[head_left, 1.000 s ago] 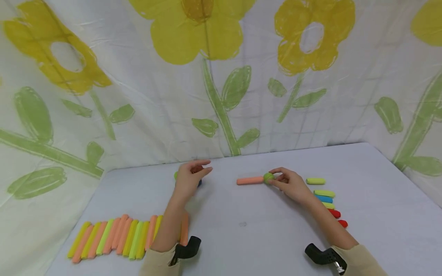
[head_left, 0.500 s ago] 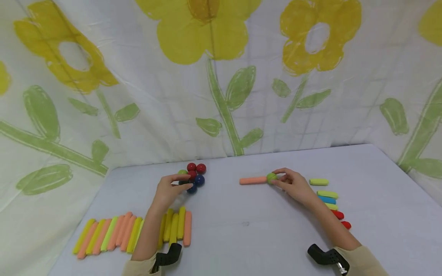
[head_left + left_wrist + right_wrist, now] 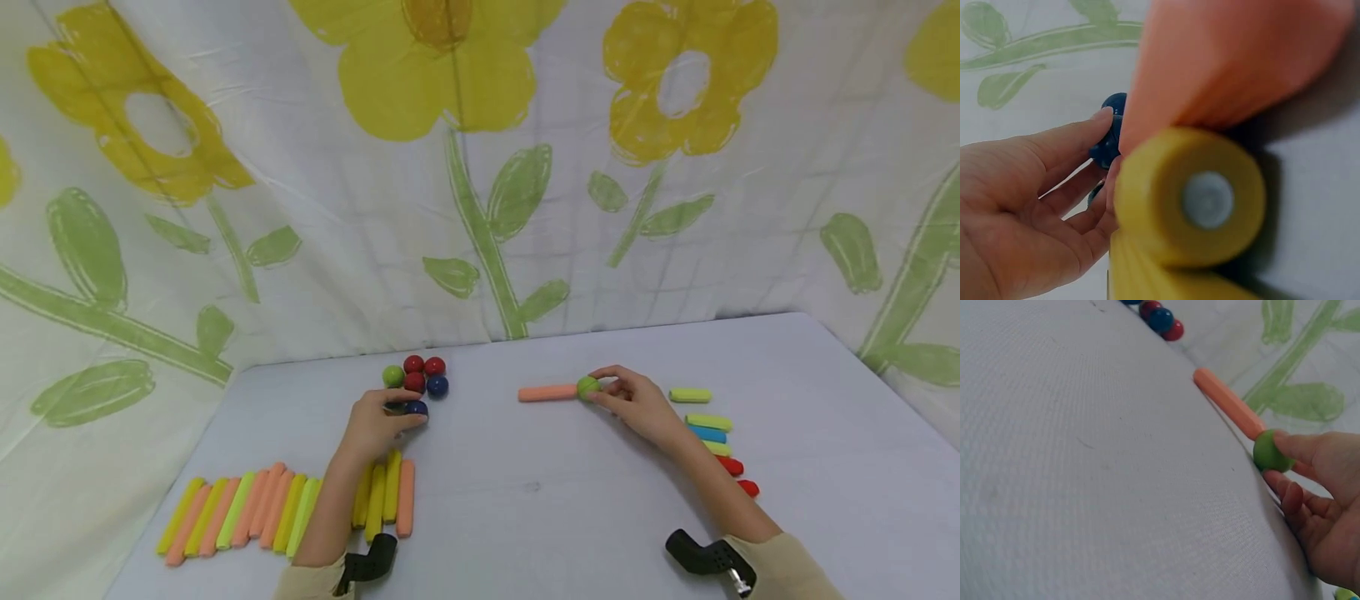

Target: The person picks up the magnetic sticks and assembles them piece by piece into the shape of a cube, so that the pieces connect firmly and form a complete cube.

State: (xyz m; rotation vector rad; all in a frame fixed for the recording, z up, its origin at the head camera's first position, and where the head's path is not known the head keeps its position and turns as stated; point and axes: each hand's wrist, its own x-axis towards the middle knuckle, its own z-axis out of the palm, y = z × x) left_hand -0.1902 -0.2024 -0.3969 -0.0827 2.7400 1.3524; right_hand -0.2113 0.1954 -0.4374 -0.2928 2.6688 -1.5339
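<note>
We see long yellow, orange and green rods [image 3: 272, 512], glossy red, blue and green balls [image 3: 414, 382] and short coloured sticks [image 3: 708, 422] on a white cloth-covered desk [image 3: 495, 533].

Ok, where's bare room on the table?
Bare tabletop lies between the long sticks and right forearm, nearer than the orange stick; also right of the short sticks. Crowded: long sticks' row; balls by the left hand.

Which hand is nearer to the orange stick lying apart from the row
Right. The right hand pinches the green ball at the right end of the orange stick. The left hand is farther, beyond its left end, pinching a blue ball.
</note>
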